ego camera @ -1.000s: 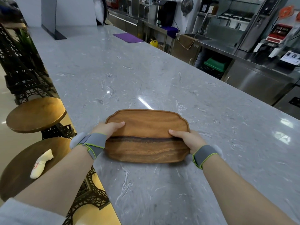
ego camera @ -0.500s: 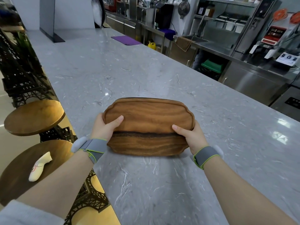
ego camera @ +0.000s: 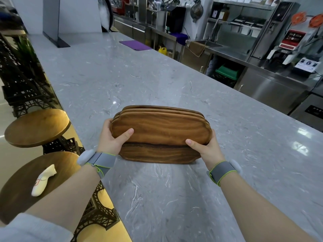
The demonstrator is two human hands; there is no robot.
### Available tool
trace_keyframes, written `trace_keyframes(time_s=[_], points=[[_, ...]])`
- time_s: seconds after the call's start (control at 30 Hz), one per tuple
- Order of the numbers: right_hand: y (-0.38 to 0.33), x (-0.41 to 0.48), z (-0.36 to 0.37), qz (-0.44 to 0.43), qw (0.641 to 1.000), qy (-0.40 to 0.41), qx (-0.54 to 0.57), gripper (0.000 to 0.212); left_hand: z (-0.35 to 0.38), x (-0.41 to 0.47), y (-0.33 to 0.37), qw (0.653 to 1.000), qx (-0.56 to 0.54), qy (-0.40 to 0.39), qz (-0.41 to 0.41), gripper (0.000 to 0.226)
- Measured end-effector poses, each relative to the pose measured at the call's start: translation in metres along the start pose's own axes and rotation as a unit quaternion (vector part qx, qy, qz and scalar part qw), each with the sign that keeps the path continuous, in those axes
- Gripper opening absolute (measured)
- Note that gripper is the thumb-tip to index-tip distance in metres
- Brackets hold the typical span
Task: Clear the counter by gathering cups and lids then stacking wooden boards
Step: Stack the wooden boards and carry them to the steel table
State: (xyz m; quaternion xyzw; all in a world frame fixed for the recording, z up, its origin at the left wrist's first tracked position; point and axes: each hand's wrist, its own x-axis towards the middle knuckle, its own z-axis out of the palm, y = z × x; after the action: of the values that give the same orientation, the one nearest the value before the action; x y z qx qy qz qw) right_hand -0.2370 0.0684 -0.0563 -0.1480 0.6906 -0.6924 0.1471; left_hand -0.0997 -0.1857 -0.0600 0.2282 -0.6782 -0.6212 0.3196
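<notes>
A stack of brown wooden boards (ego camera: pixel 160 131) with scalloped ends is tilted up towards me, its near edge resting on the grey marble counter (ego camera: pixel 157 81). The layered edges of several boards show along the top. My left hand (ego camera: pixel 111 137) grips the stack's left end, thumb on the face. My right hand (ego camera: pixel 204 147) grips the right end the same way. Both wrists wear grey bands. No cups or lids are in view.
Two round wooden stools (ego camera: pixel 36 127) stand left of the counter, the nearer one holding a small white object (ego camera: pixel 43 179). A purple mat (ego camera: pixel 135 44) lies far back on the counter. Steel kitchen units (ego camera: pixel 262 84) and machines line the right side.
The boards lay flat on the counter one second ago. Both hands have tipped the stack up onto its near edge, so the layered board edges now show.
</notes>
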Motion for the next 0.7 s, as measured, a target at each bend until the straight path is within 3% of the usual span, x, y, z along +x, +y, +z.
trace_keyframes(time_s=[0.4, 0.7], points=[[0.003, -0.011, -0.001, -0.012, 1.0, 0.003, -0.009, 0.074, -0.003, -0.009, -0.006, 0.999, 0.011, 0.01, 0.03, 0.046], [-0.004, -0.014, -0.002, 0.005, 1.0, 0.01, 0.014, 0.07, 0.003, -0.015, -0.001, 1.0, 0.006, 0.025, -0.016, 0.044]])
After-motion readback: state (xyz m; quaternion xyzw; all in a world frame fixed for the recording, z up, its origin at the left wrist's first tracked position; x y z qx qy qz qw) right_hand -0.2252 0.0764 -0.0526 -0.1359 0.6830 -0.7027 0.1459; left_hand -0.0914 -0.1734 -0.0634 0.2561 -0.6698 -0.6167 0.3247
